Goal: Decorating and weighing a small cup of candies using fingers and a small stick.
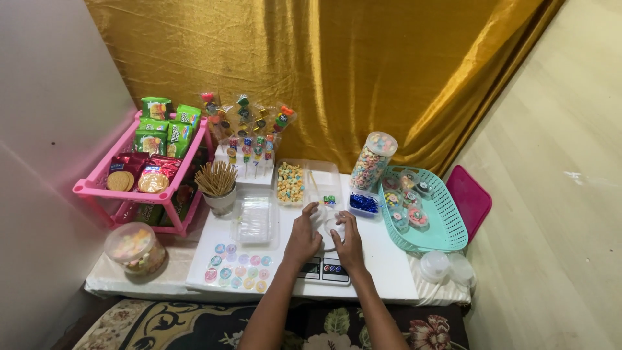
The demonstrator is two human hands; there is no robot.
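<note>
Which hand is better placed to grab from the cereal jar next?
Right, probably. The right hand lies on the scale side nearer the cereal jar, which stands up and to its right. The left hand would have to cross over it.

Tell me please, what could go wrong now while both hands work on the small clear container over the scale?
1. The left hand and right hand press on the small clear container, which sits on the kitchen scale; it might slip off.
2. The tall jar of coloured cereal rings stands close behind; a raised elbow or hand could perhaps tip it.
3. The cup of wooden sticks is near the left hand and may spill if bumped.
</note>
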